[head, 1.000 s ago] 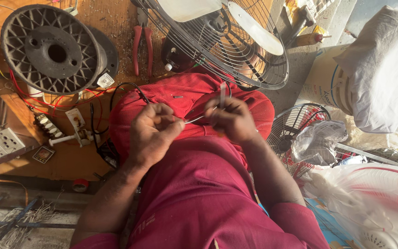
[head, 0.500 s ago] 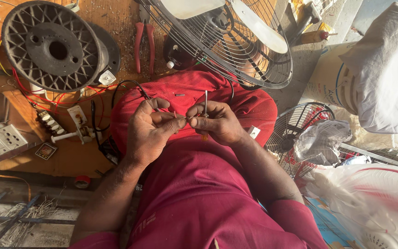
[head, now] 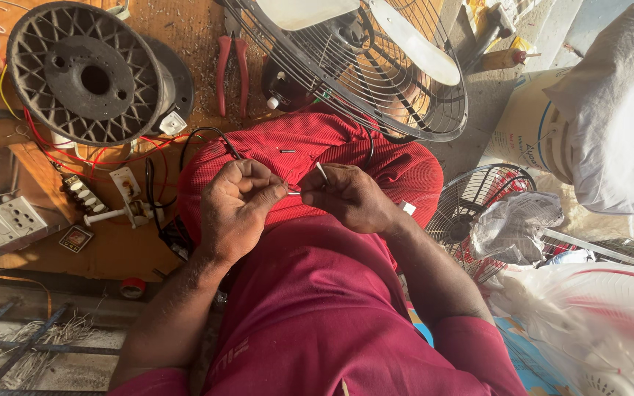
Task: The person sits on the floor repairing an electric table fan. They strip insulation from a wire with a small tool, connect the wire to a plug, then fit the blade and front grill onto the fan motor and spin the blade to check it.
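Head view: fan [head: 376, 66] stood just past my knees, red pliers [head: 230, 70] and a black spool [head: 86, 73] on the board to the left, switch box [head: 1, 227] nearer me. Nothing btwn camera and hands. My left hand [head: 236, 209] and right hand [head: 350, 198] met over my lap, fingers curled, each pinching one end of the thin wire [head: 304, 183].
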